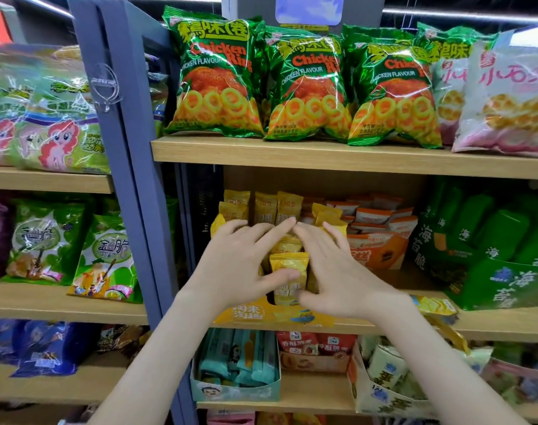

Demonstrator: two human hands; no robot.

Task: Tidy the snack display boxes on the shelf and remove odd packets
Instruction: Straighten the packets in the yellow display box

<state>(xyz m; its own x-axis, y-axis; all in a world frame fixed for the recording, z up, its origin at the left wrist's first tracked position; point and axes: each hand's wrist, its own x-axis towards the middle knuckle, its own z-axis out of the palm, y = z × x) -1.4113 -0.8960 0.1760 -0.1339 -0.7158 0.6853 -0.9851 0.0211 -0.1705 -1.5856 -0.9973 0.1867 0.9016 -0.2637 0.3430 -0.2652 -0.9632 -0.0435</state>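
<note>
Middle shelf (491, 329), left front corner: yellow display box (261, 315) of upright yellow packets (289, 266); left hand (241, 262) and right hand (333, 273) spread over them, fingers (278, 229) straight, gripping nothing; likely hazard: uneven pressing topples packets forward.

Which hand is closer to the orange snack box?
Right. The right hand is just beside the orange snack box, by its left edge; the left hand is further left, over the yellow packets.
</note>
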